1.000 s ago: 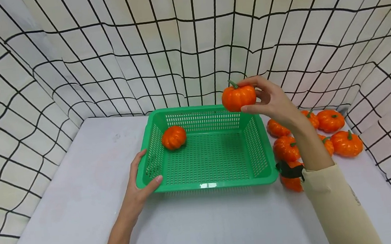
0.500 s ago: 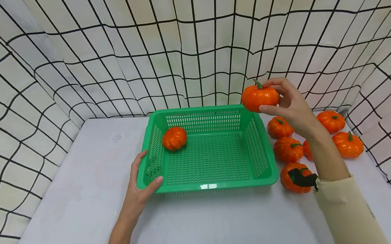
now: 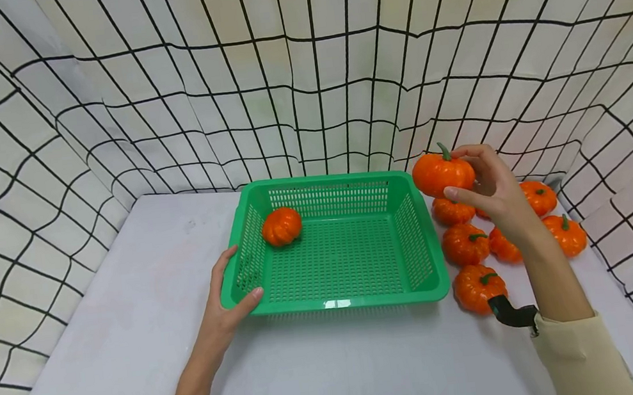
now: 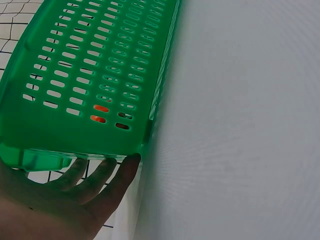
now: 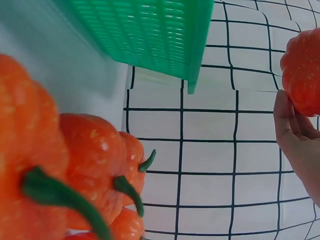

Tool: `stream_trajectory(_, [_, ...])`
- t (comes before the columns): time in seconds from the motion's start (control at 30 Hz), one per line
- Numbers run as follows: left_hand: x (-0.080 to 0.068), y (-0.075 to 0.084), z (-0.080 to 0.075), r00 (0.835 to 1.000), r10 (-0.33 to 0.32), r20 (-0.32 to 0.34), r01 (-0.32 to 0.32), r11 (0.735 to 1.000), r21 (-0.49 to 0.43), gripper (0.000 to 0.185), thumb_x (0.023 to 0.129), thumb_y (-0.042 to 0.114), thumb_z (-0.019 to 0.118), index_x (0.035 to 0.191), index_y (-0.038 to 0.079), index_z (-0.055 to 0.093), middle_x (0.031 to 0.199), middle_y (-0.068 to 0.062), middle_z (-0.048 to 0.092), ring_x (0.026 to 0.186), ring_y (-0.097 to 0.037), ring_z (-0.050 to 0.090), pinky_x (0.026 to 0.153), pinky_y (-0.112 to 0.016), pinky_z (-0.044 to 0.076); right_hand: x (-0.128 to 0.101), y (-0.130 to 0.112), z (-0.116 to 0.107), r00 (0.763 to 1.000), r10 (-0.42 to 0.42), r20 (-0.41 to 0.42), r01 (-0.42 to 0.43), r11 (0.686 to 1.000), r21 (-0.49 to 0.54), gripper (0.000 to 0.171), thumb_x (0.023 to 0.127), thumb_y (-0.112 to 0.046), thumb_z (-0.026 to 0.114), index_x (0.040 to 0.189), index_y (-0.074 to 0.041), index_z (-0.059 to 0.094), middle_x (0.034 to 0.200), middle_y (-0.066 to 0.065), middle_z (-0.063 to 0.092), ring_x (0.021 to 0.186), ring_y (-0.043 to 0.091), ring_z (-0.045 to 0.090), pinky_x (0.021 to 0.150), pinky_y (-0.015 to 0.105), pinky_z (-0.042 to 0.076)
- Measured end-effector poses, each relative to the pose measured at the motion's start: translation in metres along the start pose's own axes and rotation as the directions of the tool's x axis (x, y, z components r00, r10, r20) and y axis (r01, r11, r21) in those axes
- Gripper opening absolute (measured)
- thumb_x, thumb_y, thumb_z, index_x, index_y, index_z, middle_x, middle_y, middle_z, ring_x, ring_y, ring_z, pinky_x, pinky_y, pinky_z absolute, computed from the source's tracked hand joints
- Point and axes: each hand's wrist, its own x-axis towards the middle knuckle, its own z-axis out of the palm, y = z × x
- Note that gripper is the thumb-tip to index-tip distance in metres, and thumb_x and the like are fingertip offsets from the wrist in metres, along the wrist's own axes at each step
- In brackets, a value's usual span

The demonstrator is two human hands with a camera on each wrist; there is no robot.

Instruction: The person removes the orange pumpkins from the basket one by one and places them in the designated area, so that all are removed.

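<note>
Head view: The right hand [image 3: 492,188] grips a raised pumpkin [image 3: 443,173], fingers and thumb curled round its sides, green stem pointing up. The raised pumpkin is held in the air just outside the far right corner of the green basket [image 3: 336,301], above the group of loose pumpkins. The left hand [image 3: 225,303] clasps the near left corner of the green basket, thumb hooked over the rim on the inside and fingers on the outer wall. The green basket rests on the white counter [image 3: 106,348]. One pumpkin in the basket [image 3: 281,225] lies at the far left corner of the basket floor, close to the left wall. Several loose pumpkins [image 3: 466,243] sit on the counter to the right of the basket, close together; the nearest one [image 3: 476,287] lies just beside the near right corner of the basket. A grid-patterned cloth [image 3: 304,76] encloses the counter on three sides.

Left wrist view: The left hand [image 4: 60,200] holds the basket [image 4: 90,75] at its rim, fingers [image 4: 117,177] lying under the edge. Orange shows through two slots of the perforated wall. The counter [image 4: 240,125] fills the right side.

Right wrist view: The raised pumpkin [image 5: 302,70] appears at the right edge against the fingers [image 5: 292,132] of the right hand. Loose pumpkins [image 5: 95,155] with green stems fill the lower left. A corner of the basket [image 5: 160,35] is at the top.
</note>
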Motion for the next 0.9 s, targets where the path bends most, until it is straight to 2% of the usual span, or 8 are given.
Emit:
stream_trajectory(0.1, [0.000, -0.001, 0.000, 1.000, 0.001, -0.001, -0.001, 1.000, 0.000, 0.084, 0.098, 0.021, 0.066, 0.164, 0.042, 0.018, 0.174, 0.000, 0.012, 0.154, -0.032, 0.024, 0.119, -0.059, 0.024, -0.008, 0.003, -0.001, 1.000, 0.004, -0.001, -0.004, 1.000, -0.029, 0.049, 0.097, -0.012, 0.066, 0.143, -0.020, 0.048, 0.144, -0.002, 0.055, 0.127, 0.014, 0.055, 0.103, 0.017, 0.045])
stream_trajectory(0.3, [0.001, -0.001, 0.000, 1.000, 0.002, 0.003, -0.002, 1.000, -0.003, 0.084, 0.098, 0.021, 0.066, 0.164, 0.041, 0.017, 0.174, 0.000, 0.011, 0.155, -0.032, 0.023, 0.120, -0.059, 0.024, -0.019, 0.012, -0.002, 1.000, -0.031, -0.001, 0.031, 0.999, 0.043, 0.050, 0.096, -0.003, 0.066, 0.142, -0.015, 0.048, 0.140, -0.003, 0.056, 0.123, 0.012, 0.056, 0.098, 0.014, 0.049])
stream_trajectory(0.53, [0.001, -0.001, 0.000, 1.000, 0.003, 0.001, -0.003, 1.000, -0.003, 0.084, 0.099, 0.021, 0.066, 0.164, 0.041, 0.017, 0.174, -0.001, 0.012, 0.155, -0.033, 0.024, 0.120, -0.059, 0.024, -0.028, 0.015, -0.009, 0.998, -0.048, -0.030, 0.050, 0.996, 0.072, 0.056, 0.093, 0.005, 0.067, 0.142, -0.014, 0.048, 0.142, -0.003, 0.054, 0.130, 0.011, 0.051, 0.099, 0.010, 0.048])
stream_trajectory(0.9, [0.001, -0.001, 0.000, 1.000, 0.002, 0.001, -0.002, 1.000, -0.002, 0.084, 0.099, 0.021, 0.066, 0.164, 0.041, 0.017, 0.174, -0.001, 0.012, 0.155, -0.033, 0.024, 0.120, -0.059, 0.024, -0.050, 0.027, -0.026, 0.999, -0.004, -0.040, 0.004, 1.000, -0.011, 0.066, 0.093, 0.004, 0.068, 0.151, -0.015, 0.042, 0.151, -0.006, 0.049, 0.140, 0.004, 0.044, 0.101, 0.006, 0.043])
